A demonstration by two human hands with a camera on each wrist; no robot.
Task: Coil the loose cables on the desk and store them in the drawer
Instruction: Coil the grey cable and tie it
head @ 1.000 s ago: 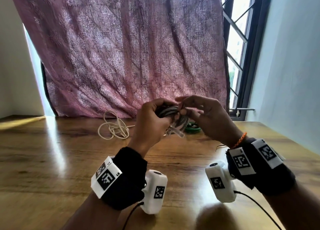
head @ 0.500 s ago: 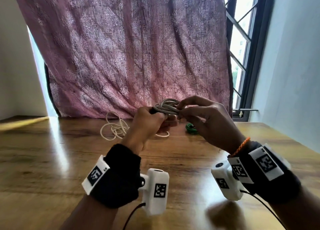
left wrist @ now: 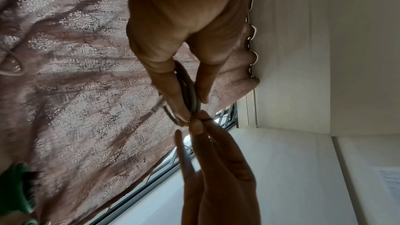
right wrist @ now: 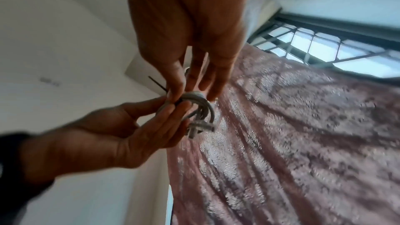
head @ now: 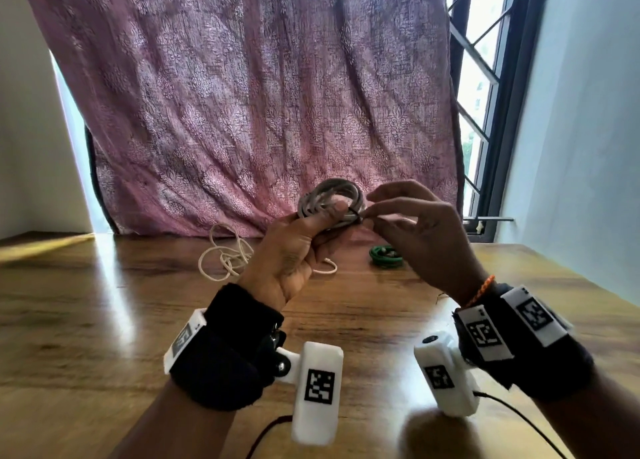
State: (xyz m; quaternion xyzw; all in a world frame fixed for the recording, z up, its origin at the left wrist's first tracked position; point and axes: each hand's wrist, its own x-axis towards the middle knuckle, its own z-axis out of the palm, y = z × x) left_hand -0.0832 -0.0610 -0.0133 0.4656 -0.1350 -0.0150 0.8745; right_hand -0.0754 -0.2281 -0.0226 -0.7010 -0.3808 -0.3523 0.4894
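A coiled grey cable (head: 330, 195) hangs in the air above the desk, gripped between the thumb and fingers of my left hand (head: 330, 223). My right hand (head: 369, 216) pinches a thin dark tie (right wrist: 158, 85) at the coil's right side, its other fingers spread. In the left wrist view the grey coil (left wrist: 190, 95) sits between the left thumb and forefinger, with the right fingertips (left wrist: 198, 126) meeting it from below. In the right wrist view the coil (right wrist: 199, 103) and its plug ends show against the curtain. A loose white cable (head: 225, 258) lies tangled on the desk behind my left hand.
A coiled green cable (head: 384, 256) lies on the wooden desk (head: 104, 320) at the back right. A pink curtain (head: 259, 95) hangs behind the desk, with a barred window (head: 481, 78) and a wall to the right. No drawer is in view.
Both hands have lifted the grey coil higher. The left palm has turned toward me, and the coil now stands upright. The right fingers have shifted to the tie at its side.
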